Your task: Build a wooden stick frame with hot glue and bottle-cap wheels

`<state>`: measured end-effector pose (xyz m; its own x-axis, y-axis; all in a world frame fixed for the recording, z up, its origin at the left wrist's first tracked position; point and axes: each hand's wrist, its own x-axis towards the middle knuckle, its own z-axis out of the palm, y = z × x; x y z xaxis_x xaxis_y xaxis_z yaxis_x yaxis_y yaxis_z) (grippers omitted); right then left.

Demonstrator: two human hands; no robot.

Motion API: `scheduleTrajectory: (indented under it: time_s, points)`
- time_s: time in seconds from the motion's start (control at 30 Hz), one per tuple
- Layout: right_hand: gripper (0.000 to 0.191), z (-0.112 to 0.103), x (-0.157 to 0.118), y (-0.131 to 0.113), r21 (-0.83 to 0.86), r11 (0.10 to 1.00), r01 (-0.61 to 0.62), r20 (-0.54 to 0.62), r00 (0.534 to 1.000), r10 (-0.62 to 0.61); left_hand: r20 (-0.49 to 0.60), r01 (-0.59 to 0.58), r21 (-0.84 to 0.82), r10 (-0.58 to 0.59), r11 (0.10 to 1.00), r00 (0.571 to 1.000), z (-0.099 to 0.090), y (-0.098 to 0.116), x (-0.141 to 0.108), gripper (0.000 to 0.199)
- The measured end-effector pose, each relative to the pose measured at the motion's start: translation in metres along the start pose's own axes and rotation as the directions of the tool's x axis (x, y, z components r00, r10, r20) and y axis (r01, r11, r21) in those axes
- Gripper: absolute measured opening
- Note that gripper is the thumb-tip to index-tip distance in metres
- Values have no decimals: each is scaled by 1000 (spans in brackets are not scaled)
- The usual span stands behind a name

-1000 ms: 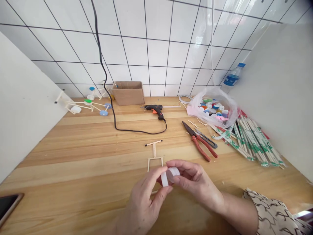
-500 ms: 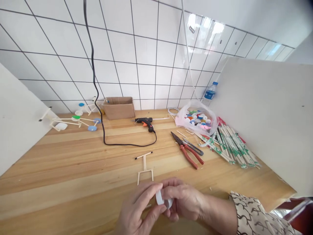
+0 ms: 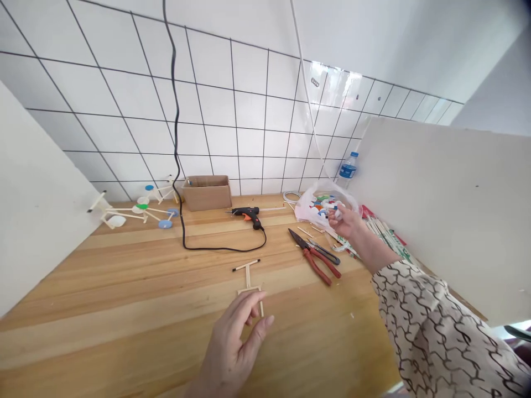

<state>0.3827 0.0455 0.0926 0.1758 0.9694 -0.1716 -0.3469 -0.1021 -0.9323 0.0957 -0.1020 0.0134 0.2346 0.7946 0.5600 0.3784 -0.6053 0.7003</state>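
The wooden bench (image 3: 124,287) has a top of honey-toned planks running back to a white tiled wall. At its far left lies a model of wooden sticks (image 3: 124,213) with bottle-cap wheels, just beside a cardboard box (image 3: 206,193). A black-and-orange hot glue gun (image 3: 246,213) lies mid-bench, its black cord (image 3: 215,249) looping across the wood. In front of it rests a T-shaped stick frame (image 3: 248,275). To the right lie red-handled pliers (image 3: 315,262) against dark-handled snips (image 3: 326,254), with loose stick offcuts (image 3: 307,232) nearby. Further back sit a coil of white cable (image 3: 291,195), a clear plastic bag of bottle caps (image 3: 319,213) and paper-wrapped chopstick bundles (image 3: 385,237).
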Motion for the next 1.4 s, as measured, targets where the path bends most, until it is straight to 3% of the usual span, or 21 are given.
scheduleTrajectory:
  time_s: [0.07,0.17,0.3,0.4,0.6,0.73,0.87,0.97,1.23,1.4]
  points:
    - [30,3,-9,11,12,999,-53,34,998,52,-19,31,10,-31,999,999,-1,1,1,18]
    - [26,21,-51,49,18,989,-148,170,975,142,-61,62,23,-61,998,996,-4,2,2,17]
    - [29,55,-114,97,3,958,-287,378,887,265,-134,40,51,-33,998,991,-10,7,5,24]
    - [34,71,-136,113,18,933,-360,533,793,295,-86,-48,37,51,998,995,-11,10,8,30]
    - [35,70,-141,129,1,945,-327,603,754,261,83,4,30,-7,1000,997,-3,9,6,20]
    - [32,67,-141,132,28,918,-395,649,706,284,199,89,49,-97,995,975,-5,6,7,20]
    - [26,67,-136,127,66,873,-483,695,650,307,176,193,39,-197,980,965,-11,5,11,22]
    - [25,65,-131,125,70,879,-472,712,641,287,139,256,-1,-253,967,957,-14,4,11,25]
    - [32,62,-128,127,74,936,-345,707,680,195,106,151,79,-159,985,982,-20,2,13,21]
    - [44,64,-127,122,93,913,-398,751,630,199,180,187,134,-210,973,961,-36,4,22,17]
